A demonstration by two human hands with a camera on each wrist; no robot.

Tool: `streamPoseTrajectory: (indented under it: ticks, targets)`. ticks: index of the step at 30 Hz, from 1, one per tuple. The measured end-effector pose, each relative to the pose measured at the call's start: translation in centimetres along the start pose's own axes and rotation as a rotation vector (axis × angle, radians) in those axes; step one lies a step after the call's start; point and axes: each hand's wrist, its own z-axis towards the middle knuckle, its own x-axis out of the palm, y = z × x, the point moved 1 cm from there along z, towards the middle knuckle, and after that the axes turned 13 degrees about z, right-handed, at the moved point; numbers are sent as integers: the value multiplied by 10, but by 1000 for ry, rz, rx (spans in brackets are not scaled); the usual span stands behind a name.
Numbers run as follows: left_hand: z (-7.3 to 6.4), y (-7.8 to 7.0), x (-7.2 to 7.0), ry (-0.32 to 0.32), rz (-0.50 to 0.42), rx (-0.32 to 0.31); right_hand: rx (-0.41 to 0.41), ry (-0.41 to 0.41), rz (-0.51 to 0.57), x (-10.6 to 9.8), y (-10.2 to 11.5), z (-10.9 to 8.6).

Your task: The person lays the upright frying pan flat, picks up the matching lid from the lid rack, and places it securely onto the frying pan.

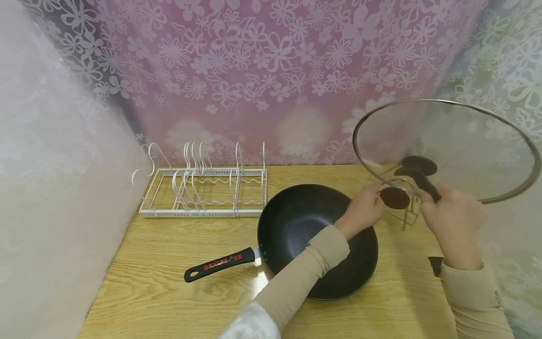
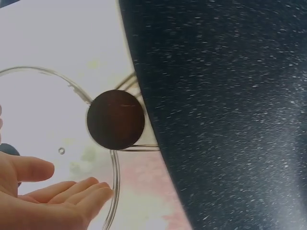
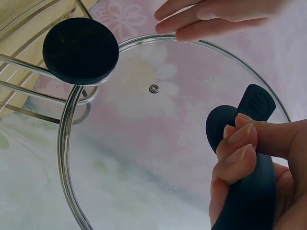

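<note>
A pink sheet with white flowers (image 1: 275,94) hung behind a wood-grain table (image 1: 152,301), with pale coverings at either side. On the table's left part, against the back, stood a white wire pan rack (image 1: 207,213) with curved dividers. Near its right end sat a black nonstick wok (image 1: 296,221), its long handle (image 1: 220,264) pointing left.

The glass lid (image 1: 466,141) was up in the air at the right, steeply tilted, its metal-edged rim beside a gold-toned wire stand (image 1: 405,220). A dark round disc (image 1: 394,198) at the stand overlapped the rim in the right wrist view; whether the two touched could not be told. The right hand (image 1: 455,219) had its fingers wrapped around the lid's black handle (image 1: 419,181). The left hand (image 1: 362,209), reaching across the wok, was not grasping anything: its fingers were extended, with the tips at the rim, and firm contact was hard to confirm.

The step in hand looked like working the lid at the wire stand, either putting it there or lifting it out; this moment alone did not settle which. In either case, the next move seemed to call for keeping the handle grip firm and the glass at a steady slant while the rim passed the disc and wires. The left fingers were well placed to guide the edge or brace the light stand against tipping.
</note>
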Motion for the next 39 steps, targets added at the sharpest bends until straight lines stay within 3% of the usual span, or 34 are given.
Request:
streamPoseTrajectory:
  ticks: [4, 11, 15, 25, 33, 39]
  targets:
    - [-7, -7, -9, -23, -13, -51, -52, -56, 24, -2, 1, 0]
    - [-21, -16, -23, -51, -45, -117, -41, -85, 78, -10, 7, -1]
    - [-30, -17, -32, -52, -35, -103, -40, -99, 95, -16, 12, -3]
    - [-64, -24, -57, -142, 96, -37, -139, -187, 103, -27, 20, -9]
    - [-85, -21, -74, -218, 228, 38, -124, -159, 127, -39, 31, -13]
    - [-104, -21, -89, -225, 282, 13, -118, -146, 162, -47, 38, -17]
